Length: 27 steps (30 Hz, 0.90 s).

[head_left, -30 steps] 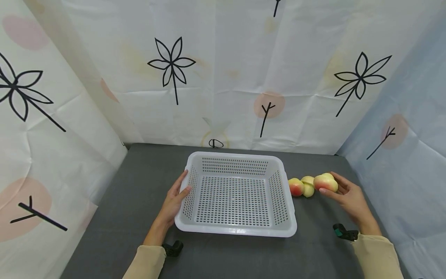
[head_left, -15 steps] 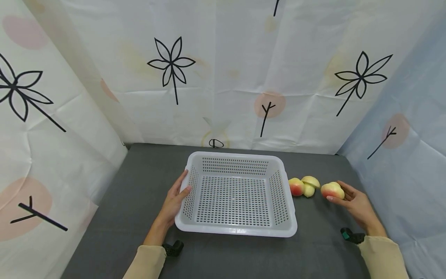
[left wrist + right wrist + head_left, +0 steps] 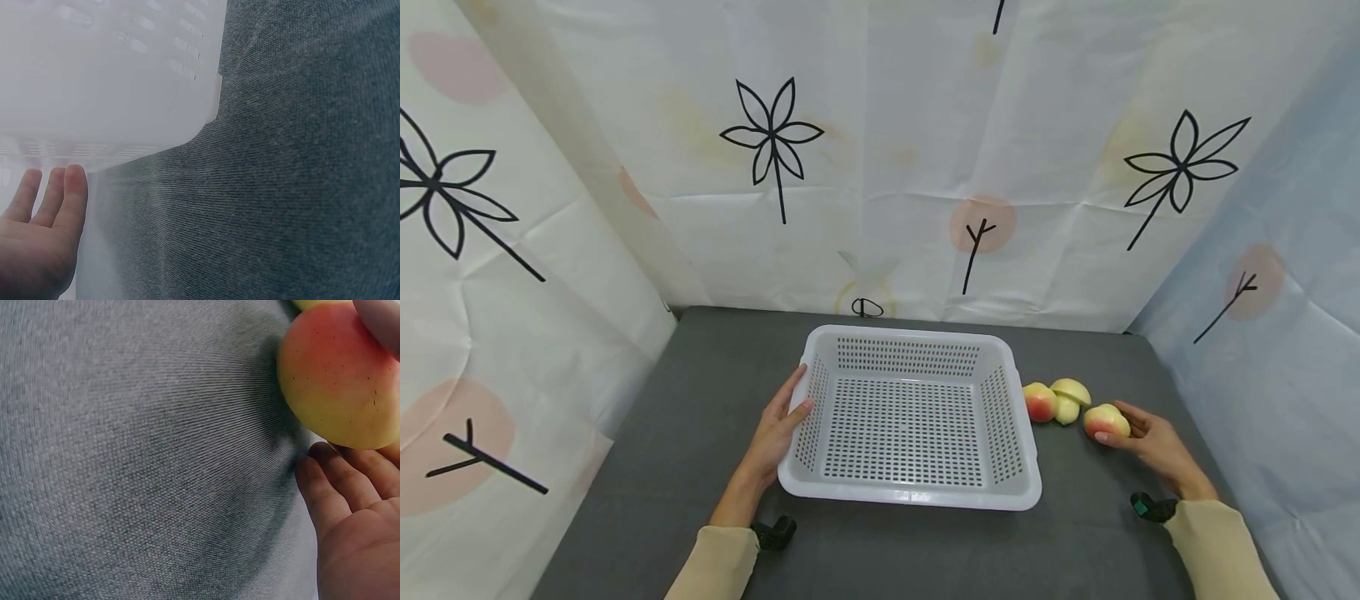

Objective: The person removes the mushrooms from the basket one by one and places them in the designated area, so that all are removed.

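A white plastic basket [image 3: 910, 498] with a slotted floor and walls stands on the dark grey table. On its left side is my left hand [image 3: 775, 429], gripping it with the thumb at the rim; in the left wrist view several fingertips [image 3: 75, 178] touch the outer wall. To the basket's right, my right hand [image 3: 1161, 446] holds a red-and-yellow peach [image 3: 1107, 422] low at the table, thumb on one side and fingers on the other. The right wrist view shows the peach [image 3: 340, 381] close up, with its far side hidden.
Beside the basket's right wall lie another red-and-yellow peach [image 3: 1039, 402] and a pale green mushroom-shaped piece [image 3: 1067, 402], touching each other. White printed cloth [image 3: 880, 167] walls the table [image 3: 925, 550] at the back and sides.
My right hand has carried the peach rightward and toward me, away from the mushroom-shaped piece, then slightly left and down to the table. The left hand and basket stay in place.
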Motion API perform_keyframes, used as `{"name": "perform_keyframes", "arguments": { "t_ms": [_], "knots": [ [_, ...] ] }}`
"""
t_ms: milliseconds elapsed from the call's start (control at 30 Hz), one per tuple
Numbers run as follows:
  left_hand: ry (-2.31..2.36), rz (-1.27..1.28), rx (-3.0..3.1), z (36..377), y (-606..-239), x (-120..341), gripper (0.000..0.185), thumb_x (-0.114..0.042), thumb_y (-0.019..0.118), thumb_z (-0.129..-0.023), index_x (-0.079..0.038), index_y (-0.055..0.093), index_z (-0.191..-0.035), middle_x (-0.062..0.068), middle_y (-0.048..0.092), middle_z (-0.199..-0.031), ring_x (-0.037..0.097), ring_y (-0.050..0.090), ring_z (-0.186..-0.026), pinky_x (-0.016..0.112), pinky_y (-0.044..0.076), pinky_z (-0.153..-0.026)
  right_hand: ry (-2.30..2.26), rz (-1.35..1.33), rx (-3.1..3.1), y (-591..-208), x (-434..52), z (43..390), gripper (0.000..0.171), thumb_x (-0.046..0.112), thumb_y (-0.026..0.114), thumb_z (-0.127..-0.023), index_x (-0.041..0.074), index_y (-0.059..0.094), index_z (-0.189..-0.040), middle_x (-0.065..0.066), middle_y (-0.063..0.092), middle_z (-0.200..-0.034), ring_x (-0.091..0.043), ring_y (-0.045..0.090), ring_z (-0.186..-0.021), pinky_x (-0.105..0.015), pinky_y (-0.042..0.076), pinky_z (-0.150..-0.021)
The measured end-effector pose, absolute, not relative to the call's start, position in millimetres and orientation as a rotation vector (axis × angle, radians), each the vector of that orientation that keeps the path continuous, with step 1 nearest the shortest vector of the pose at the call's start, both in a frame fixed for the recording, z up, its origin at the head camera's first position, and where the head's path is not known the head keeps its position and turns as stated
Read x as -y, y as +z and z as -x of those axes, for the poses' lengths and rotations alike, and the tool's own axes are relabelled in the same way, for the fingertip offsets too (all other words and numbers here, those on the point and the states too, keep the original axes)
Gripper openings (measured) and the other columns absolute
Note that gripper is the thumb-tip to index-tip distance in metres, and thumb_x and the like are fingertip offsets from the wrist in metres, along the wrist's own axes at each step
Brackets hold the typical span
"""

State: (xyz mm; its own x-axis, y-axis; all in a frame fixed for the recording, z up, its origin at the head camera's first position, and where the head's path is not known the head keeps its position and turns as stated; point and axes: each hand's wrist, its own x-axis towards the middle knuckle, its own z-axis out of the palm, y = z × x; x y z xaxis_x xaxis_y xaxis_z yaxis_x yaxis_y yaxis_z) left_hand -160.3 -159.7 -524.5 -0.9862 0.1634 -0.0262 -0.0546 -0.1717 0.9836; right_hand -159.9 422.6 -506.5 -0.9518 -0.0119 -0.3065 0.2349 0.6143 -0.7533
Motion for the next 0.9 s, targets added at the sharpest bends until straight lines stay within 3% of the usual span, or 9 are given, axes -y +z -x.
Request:
{"name": "perform_keyframes", "arguments": {
  "t_ms": [333, 900],
  "knots": [
    [2.316, -0.123, -1.895, 160.2, -523.8, 158.7, 0.066, -0.019, 0.055, -0.106, -0.028, 0.024, -0.163, 0.008, 0.031, -0.163, 0.050, 0.042, -0.134, 0.060, 0.048, -0.093, -1.233, -0.106, -2.539, -504.4, -424.3, 168.4, 0.089, 0.027, 0.071, -0.097, -0.012, 0.016, -0.156, -0.042, 0.017, -0.156, -0.059, 0.021, -0.141, -0.069, 0.027, -0.107],
    [2.311, -0.102, -1.913, 159.6, -524.2, 158.6, 0.065, -0.021, 0.056, -0.106, -0.029, 0.025, -0.163, 0.006, 0.031, -0.163, 0.049, 0.041, -0.135, 0.060, 0.048, -0.094, -1.211, -0.104, -2.503, -504.2, -424.3, 170.6, 0.090, 0.030, 0.068, -0.099, -0.012, 0.013, -0.156, -0.044, 0.015, -0.155, -0.060, 0.021, -0.140, -0.070, 0.024, -0.108]
  ]
}}
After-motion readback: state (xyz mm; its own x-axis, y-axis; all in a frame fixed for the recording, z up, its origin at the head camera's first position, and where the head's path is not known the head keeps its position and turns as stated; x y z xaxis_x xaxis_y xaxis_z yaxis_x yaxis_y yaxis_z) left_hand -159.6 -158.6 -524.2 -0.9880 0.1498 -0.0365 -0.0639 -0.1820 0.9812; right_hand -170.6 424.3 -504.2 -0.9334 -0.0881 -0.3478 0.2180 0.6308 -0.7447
